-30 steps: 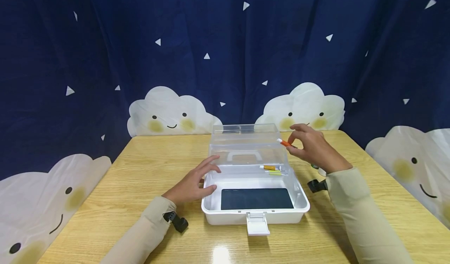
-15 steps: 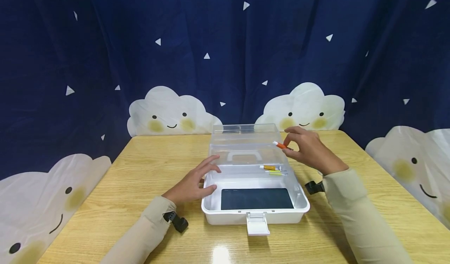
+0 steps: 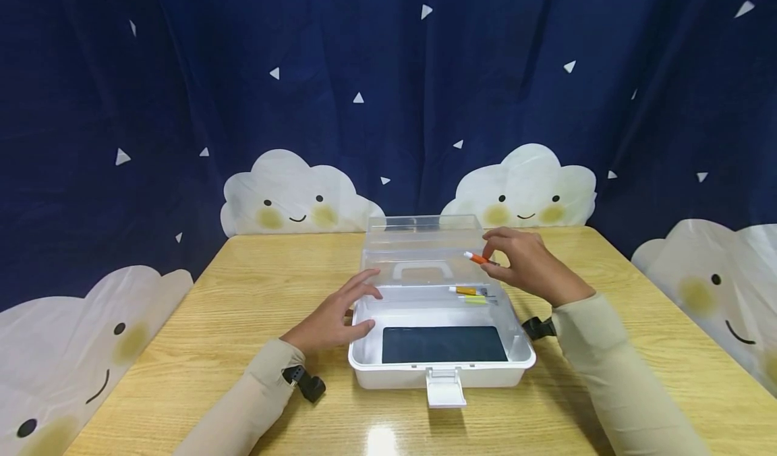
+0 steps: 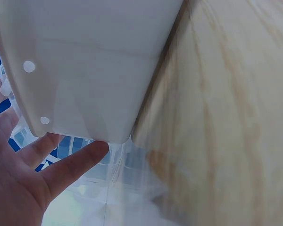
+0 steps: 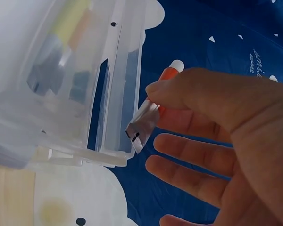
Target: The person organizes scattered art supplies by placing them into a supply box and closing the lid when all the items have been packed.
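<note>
My right hand pinches a short orange-handled tool between thumb and forefinger, above the right side of the box. It has a white end, and in the right wrist view its flat silvery head shows a dark slot. The white plastic box stands with its clear lid raised at the back. An orange-yellow piece and a yellow-green piece lie in its rear part. My left hand is at the box's left rim, fingers spread and slightly bent; in the left wrist view the thumb reaches the box's edge.
A dark rectangle covers part of the box floor. At the front, the white latch hangs down. The box rests on a wooden table, with a dark blue curtain behind.
My right hand has moved left and slightly down, bringing the orange-handled tool closer over the box. The left hand stays at the left rim.
</note>
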Action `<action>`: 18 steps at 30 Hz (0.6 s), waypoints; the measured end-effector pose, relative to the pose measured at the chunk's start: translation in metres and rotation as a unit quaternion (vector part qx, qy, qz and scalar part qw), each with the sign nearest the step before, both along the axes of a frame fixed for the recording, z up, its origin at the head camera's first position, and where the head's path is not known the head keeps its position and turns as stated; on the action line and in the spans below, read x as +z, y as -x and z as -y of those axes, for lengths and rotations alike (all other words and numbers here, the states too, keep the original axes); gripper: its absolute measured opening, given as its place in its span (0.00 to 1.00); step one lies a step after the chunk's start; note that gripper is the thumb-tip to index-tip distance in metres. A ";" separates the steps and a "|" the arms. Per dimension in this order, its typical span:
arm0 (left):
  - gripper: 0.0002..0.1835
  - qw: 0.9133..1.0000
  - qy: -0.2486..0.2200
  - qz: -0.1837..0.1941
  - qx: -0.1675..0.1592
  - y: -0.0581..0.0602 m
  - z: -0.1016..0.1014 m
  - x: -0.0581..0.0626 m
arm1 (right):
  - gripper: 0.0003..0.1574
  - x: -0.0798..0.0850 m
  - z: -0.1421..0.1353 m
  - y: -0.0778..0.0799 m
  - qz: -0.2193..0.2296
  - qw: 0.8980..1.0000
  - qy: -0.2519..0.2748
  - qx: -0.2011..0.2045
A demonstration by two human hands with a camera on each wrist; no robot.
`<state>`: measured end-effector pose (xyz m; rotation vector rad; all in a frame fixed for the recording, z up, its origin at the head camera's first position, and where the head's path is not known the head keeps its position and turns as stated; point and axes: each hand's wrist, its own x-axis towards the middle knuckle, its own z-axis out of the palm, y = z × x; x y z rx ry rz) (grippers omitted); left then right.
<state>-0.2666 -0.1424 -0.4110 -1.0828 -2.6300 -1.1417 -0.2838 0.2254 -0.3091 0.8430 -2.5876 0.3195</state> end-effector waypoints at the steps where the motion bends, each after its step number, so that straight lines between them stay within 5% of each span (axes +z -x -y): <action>1: 0.22 1.000 0.001 0.000 0.000 0.000 0.000 0.000 | 0.04 0.000 0.001 0.000 0.000 1.000 -0.003 0.000; 18: 0.21 1.000 0.002 0.004 0.001 0.000 0.001 0.000 | 0.04 -0.005 0.009 -0.001 0.011 1.000 -0.019 0.016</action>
